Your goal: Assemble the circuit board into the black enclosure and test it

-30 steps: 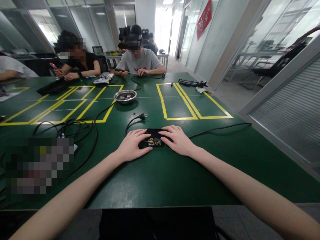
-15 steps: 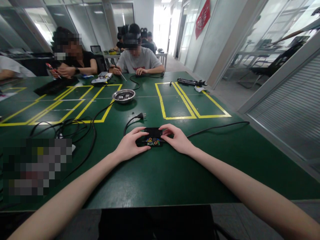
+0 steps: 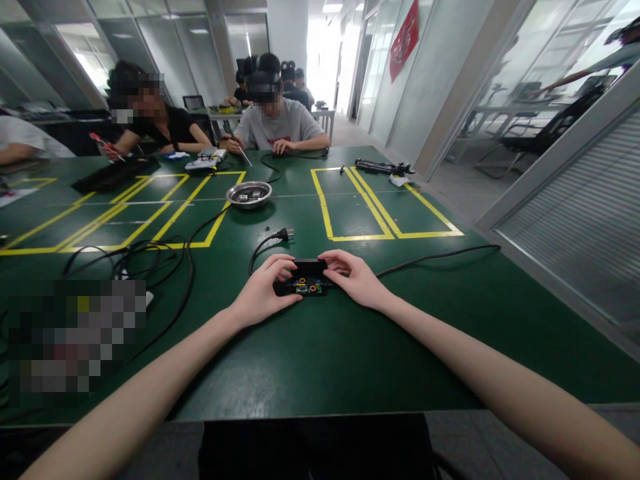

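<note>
In the head view, a small black power adapter case lies opened on the table, its green circuit board (image 3: 310,287) with copper-wound coils showing. Behind the board, the black cover (image 3: 309,269) is held tilted up. My left hand (image 3: 261,288) is closed with its fingers at the cover's left end and its thumb low by the front of the case. At the right end, my right hand (image 3: 356,280) pinches the cover; some of its fingertips are hidden. A black plug (image 3: 284,235) on a cord lies just beyond my left hand.
A metal bowl (image 3: 249,204) with small metal parts stands farther back. Coiled black cables (image 3: 150,257) lie at left beside a blurred-out object. Another cord (image 3: 440,255) runs right. Two co-workers sit across the table (image 3: 260,373), one holding a red-handled tool (image 3: 103,143).
The cover has tipped more upright behind the board, with both my hands staying at its ends. Across the table, the co-worker's red-handled tool has shifted slightly. The view has moved a little.
</note>
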A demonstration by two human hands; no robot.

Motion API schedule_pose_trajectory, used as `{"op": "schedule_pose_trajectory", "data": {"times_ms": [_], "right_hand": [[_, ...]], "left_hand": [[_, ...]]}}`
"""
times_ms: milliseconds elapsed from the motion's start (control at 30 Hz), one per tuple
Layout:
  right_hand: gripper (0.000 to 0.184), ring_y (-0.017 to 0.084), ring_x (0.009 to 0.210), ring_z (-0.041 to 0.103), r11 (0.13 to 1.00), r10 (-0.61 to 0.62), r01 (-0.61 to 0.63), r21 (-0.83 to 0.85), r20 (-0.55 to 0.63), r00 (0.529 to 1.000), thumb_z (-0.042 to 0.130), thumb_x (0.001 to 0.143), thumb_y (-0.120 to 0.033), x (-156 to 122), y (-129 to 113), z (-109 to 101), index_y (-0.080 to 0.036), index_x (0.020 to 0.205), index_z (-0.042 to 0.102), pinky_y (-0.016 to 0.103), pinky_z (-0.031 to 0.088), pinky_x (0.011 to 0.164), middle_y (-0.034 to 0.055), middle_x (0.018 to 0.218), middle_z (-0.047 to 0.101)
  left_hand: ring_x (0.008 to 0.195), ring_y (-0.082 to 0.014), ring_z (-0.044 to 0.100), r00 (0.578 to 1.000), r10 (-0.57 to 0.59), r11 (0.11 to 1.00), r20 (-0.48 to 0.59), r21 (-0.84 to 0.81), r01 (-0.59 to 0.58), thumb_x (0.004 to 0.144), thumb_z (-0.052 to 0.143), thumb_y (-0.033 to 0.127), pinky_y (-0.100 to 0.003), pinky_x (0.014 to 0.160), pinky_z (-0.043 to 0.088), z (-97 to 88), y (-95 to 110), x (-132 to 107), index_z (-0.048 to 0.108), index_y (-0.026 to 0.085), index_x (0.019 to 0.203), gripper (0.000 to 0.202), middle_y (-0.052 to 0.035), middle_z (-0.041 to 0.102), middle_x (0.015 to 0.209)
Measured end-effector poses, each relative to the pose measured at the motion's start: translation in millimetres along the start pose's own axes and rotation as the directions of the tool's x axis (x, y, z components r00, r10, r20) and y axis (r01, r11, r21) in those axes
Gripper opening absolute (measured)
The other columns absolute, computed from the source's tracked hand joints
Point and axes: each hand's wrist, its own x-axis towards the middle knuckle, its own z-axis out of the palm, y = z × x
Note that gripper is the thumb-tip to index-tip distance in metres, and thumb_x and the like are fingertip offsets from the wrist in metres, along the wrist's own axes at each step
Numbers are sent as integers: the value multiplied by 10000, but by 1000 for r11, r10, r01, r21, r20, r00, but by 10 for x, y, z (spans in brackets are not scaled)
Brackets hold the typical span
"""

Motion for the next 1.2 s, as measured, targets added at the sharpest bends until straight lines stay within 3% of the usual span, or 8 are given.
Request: {"op": "schedule_pose_trajectory", "data": {"times_ms": [167,333,533,667,900,1200], "right_hand": [[236,192,914,727,1000,-10,10,6,23,1000,638,907,-307,-12,-32,-12,-201,1116,670,371,615,844,73,1104,745],[188,197,957,718,998,-57,59,-18,98,994,636,914,-273,-37,-95,-48,-203,1088,657,405,603,912,61,1061,737],[170,214,1057,673,954,-258,282,-99,205,944,651,835,-150,-73,-144,-78,-211,993,635,404,587,911,78,1130,683],[180,219,1063,659,906,-330,381,-184,258,908,644,809,-115,-81,-128,-79,-206,963,617,413,565,931,95,1145,656],[301,236,1064,680,878,-277,362,-313,282,918,666,849,-185,-91,-108,-93,-222,1148,653,432,556,967,90,1149,719],[353,246,1040,679,877,-243,338,-342,291,925,697,809,-200,-92,-128,-123,-198,1161,668,421,566,927,97,1142,733]], "left_hand": [[946,-187,692,1000,-13,999,-27,-49,11,756,847,215,-368,852,630,12,13,1,571,210,1133,467,-75,621,1236],[914,-188,686,998,-64,997,-19,-35,63,734,857,213,-384,869,618,11,26,-6,534,221,1160,534,-26,643,1092],[920,-184,653,999,3,999,32,36,-4,779,820,229,-334,839,591,-34,60,23,610,199,989,298,-38,639,1065],[898,-198,678,994,-47,996,98,84,39,808,804,242,-357,850,572,-41,38,17,635,201,1066,311,-34,704,1034],[988,-243,695,993,-29,989,112,146,13,857,773,286,-390,895,558,-29,32,-2,637,203,1007,218,-64,728,1071],[1019,-258,677,991,-40,985,127,170,18,905,713,323,-416,927,561,-14,45,13,614,211,1024,191,-77,707,1072]]}}
